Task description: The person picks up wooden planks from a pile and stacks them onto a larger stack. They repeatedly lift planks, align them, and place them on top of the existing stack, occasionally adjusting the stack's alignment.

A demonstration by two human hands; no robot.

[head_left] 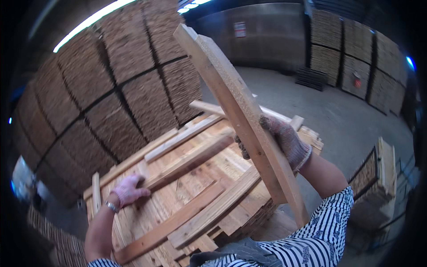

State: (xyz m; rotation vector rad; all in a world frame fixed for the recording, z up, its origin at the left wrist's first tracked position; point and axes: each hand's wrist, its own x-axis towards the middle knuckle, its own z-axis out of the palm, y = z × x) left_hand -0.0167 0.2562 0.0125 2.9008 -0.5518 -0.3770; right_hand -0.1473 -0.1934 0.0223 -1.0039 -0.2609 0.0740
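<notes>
The person's raised, gloved right hand grasps two long pale wooden planks, tilted leftward; the pink-gloved left hand, fingers parted, is beside a brown wooden beam on a layered wooden pile. Tall brown board stacks block the far left.
</notes>
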